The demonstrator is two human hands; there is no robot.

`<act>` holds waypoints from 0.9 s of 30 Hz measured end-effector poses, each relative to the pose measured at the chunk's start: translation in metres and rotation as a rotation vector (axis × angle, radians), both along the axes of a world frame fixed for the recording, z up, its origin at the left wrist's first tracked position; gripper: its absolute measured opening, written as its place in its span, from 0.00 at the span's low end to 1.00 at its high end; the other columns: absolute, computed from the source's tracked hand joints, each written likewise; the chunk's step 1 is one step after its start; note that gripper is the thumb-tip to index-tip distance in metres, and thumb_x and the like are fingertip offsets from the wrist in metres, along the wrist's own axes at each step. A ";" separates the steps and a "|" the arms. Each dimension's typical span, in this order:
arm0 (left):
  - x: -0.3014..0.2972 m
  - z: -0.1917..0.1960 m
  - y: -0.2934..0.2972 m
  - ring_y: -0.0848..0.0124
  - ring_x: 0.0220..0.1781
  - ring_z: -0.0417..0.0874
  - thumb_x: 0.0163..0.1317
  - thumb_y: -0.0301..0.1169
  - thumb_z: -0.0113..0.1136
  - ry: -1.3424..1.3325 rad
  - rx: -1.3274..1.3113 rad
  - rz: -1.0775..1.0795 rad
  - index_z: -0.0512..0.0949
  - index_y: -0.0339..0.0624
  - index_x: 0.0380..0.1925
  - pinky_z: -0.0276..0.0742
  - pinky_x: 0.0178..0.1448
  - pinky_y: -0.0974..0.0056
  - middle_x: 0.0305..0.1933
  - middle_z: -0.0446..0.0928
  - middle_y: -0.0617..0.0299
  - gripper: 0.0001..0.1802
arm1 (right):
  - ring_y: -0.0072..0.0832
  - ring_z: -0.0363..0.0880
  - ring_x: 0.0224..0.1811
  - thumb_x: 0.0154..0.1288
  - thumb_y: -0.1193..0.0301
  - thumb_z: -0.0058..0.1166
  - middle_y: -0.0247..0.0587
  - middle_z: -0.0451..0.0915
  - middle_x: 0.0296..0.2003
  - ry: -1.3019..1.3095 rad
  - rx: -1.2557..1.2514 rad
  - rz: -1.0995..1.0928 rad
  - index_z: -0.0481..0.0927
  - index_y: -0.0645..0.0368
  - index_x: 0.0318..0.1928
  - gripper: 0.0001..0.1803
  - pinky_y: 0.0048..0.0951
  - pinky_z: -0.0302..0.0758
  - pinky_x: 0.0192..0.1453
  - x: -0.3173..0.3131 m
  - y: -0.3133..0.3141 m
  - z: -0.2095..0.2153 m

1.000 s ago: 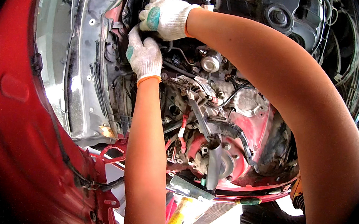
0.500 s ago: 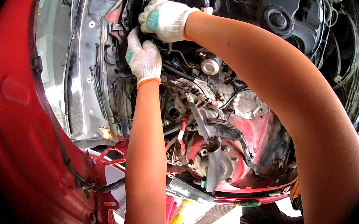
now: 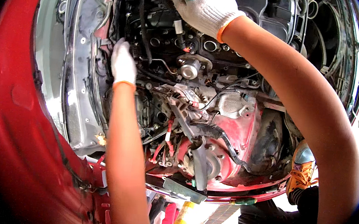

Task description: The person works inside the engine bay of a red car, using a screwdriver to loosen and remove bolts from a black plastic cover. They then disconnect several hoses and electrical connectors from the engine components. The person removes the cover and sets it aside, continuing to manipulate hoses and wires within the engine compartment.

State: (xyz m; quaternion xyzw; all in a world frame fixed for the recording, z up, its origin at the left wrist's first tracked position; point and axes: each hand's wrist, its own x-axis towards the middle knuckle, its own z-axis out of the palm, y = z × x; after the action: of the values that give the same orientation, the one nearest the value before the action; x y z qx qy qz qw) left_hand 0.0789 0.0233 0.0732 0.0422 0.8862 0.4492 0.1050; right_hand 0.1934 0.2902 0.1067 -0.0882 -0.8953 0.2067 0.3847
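Note:
My right hand (image 3: 206,5), in a white knit glove with a green patch, reaches over the far part of a car's engine bay. Its fingers close round a black wiring harness (image 3: 167,1) at the upper edge; the fingertips are partly cut off. A connector end with a pale sleeve (image 3: 178,26) hangs from the harness over the engine. My left hand (image 3: 124,64), gloved too and blurred, lies beside the metal cowl panel (image 3: 79,64) with fingers stretched out and nothing seen in them. Right of it sits a round silver metal part (image 3: 189,69).
The raised red hood (image 3: 9,107) and windscreen line the left. A red strut tower (image 3: 216,157) with a grey bracket lies nearer me. A green-handled tool (image 3: 244,202) rests on the front red edge. At the lower right is a foot in an orange shoe (image 3: 302,168).
My hands have parted: the right moved up and to the right, the left slightly left and down. The harness now lies farther left across the engine, and the view has shifted.

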 end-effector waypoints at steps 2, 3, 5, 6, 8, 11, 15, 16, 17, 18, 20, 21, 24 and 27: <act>-0.026 0.009 -0.017 0.62 0.72 0.72 0.73 0.49 0.53 -0.411 0.203 0.041 0.72 0.44 0.70 0.63 0.75 0.48 0.75 0.71 0.59 0.31 | 0.46 0.83 0.49 0.70 0.64 0.52 0.49 0.85 0.40 -0.270 -0.051 -0.007 0.85 0.59 0.41 0.13 0.45 0.75 0.60 0.016 0.001 0.024; -0.027 0.012 -0.013 0.63 0.67 0.76 0.72 0.49 0.55 -0.412 0.074 -0.001 0.75 0.47 0.66 0.68 0.69 0.50 0.71 0.74 0.61 0.28 | 0.45 0.83 0.50 0.70 0.63 0.52 0.49 0.85 0.41 -0.382 -0.053 -0.012 0.85 0.59 0.42 0.13 0.45 0.75 0.61 0.030 0.009 0.046; -0.025 0.025 0.003 0.66 0.59 0.78 0.68 0.46 0.58 -0.509 -0.052 -0.089 0.76 0.47 0.61 0.70 0.60 0.52 0.65 0.76 0.63 0.26 | 0.43 0.83 0.52 0.72 0.62 0.50 0.48 0.86 0.42 -0.520 -0.096 -0.027 0.85 0.58 0.43 0.15 0.43 0.75 0.63 0.036 0.031 0.052; -0.022 0.033 0.011 0.67 0.57 0.79 0.66 0.43 0.58 -0.508 -0.102 -0.122 0.77 0.47 0.60 0.71 0.58 0.52 0.63 0.77 0.64 0.25 | 0.45 0.84 0.49 0.68 0.65 0.53 0.48 0.85 0.42 -0.364 -0.088 -0.146 0.85 0.58 0.38 0.12 0.44 0.75 0.63 0.047 0.035 0.040; -0.041 0.028 0.010 0.65 0.58 0.78 0.63 0.41 0.59 -0.533 -0.361 -0.200 0.75 0.44 0.60 0.71 0.59 0.51 0.63 0.76 0.60 0.26 | 0.47 0.84 0.45 0.63 0.69 0.56 0.47 0.85 0.39 -0.042 0.011 -0.060 0.84 0.58 0.33 0.08 0.45 0.77 0.59 0.061 0.054 0.007; -0.040 0.011 0.002 0.38 0.59 0.82 0.59 0.43 0.63 -0.158 -0.763 -0.301 0.69 0.28 0.57 0.76 0.62 0.48 0.55 0.81 0.30 0.34 | 0.48 0.82 0.42 0.58 0.72 0.58 0.47 0.84 0.33 0.000 -0.088 -0.092 0.83 0.59 0.29 0.05 0.45 0.78 0.53 0.055 0.050 0.008; -0.019 -0.003 0.022 0.33 0.58 0.82 0.60 0.43 0.62 -0.037 -1.012 -0.354 0.69 0.27 0.58 0.76 0.62 0.43 0.52 0.79 0.22 0.34 | 0.47 0.82 0.42 0.58 0.71 0.57 0.47 0.84 0.32 -0.064 -0.088 -0.128 0.84 0.59 0.28 0.06 0.45 0.78 0.54 0.061 0.054 -0.001; -0.021 -0.013 0.026 0.33 0.57 0.82 0.60 0.42 0.62 -0.026 -1.002 -0.363 0.69 0.26 0.58 0.76 0.61 0.42 0.51 0.80 0.22 0.34 | 0.47 0.82 0.43 0.58 0.71 0.57 0.47 0.84 0.32 -0.081 -0.079 -0.141 0.84 0.59 0.28 0.06 0.45 0.78 0.54 0.066 0.058 0.000; -0.042 -0.028 0.004 0.33 0.53 0.84 0.61 0.39 0.60 0.001 -1.066 -0.397 0.69 0.24 0.53 0.78 0.58 0.42 0.47 0.81 0.24 0.29 | 0.47 0.83 0.43 0.58 0.70 0.57 0.47 0.84 0.32 -0.060 -0.083 -0.131 0.85 0.59 0.28 0.07 0.45 0.78 0.54 0.062 0.055 0.004; -0.062 -0.035 -0.018 0.34 0.52 0.84 0.61 0.38 0.59 0.080 -1.124 -0.560 0.70 0.24 0.50 0.79 0.57 0.43 0.45 0.81 0.25 0.26 | 0.47 0.83 0.44 0.58 0.70 0.57 0.47 0.85 0.33 -0.072 -0.090 -0.142 0.85 0.59 0.28 0.07 0.45 0.78 0.55 0.057 0.050 0.008; -0.082 -0.043 -0.043 0.34 0.53 0.84 0.61 0.37 0.59 0.119 -1.116 -0.651 0.71 0.23 0.48 0.79 0.57 0.44 0.43 0.81 0.27 0.25 | 0.48 0.83 0.44 0.58 0.70 0.56 0.47 0.85 0.34 -0.078 -0.115 -0.139 0.85 0.59 0.29 0.07 0.45 0.78 0.55 0.049 0.042 0.007; -0.072 -0.040 -0.034 0.35 0.54 0.83 0.61 0.38 0.59 0.054 -1.015 -0.572 0.72 0.22 0.49 0.79 0.58 0.45 0.43 0.81 0.27 0.26 | 0.48 0.83 0.44 0.59 0.70 0.56 0.47 0.85 0.34 -0.086 -0.122 -0.100 0.85 0.59 0.30 0.08 0.45 0.79 0.55 0.051 0.044 0.001; -0.060 -0.013 -0.024 0.36 0.53 0.83 0.59 0.39 0.62 -0.041 -0.844 -0.382 0.73 0.22 0.51 0.78 0.57 0.48 0.42 0.82 0.30 0.29 | 0.49 0.83 0.44 0.59 0.69 0.55 0.49 0.85 0.35 -0.120 -0.141 -0.111 0.86 0.59 0.31 0.09 0.46 0.78 0.55 0.048 0.041 0.001; -0.027 -0.006 0.023 0.52 0.30 0.82 0.58 0.39 0.64 -0.202 -0.649 -0.319 0.73 0.27 0.52 0.77 0.36 0.53 0.33 0.80 0.44 0.28 | 0.50 0.84 0.44 0.59 0.68 0.54 0.51 0.85 0.35 -0.203 -0.114 -0.113 0.87 0.59 0.31 0.10 0.47 0.79 0.54 0.066 0.060 0.008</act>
State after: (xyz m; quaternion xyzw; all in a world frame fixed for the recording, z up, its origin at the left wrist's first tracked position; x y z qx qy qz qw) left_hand 0.0518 0.0467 0.0671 0.0999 0.9499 0.1251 0.2685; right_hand 0.2596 0.3504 0.1145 -0.1808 -0.9101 0.2250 0.2973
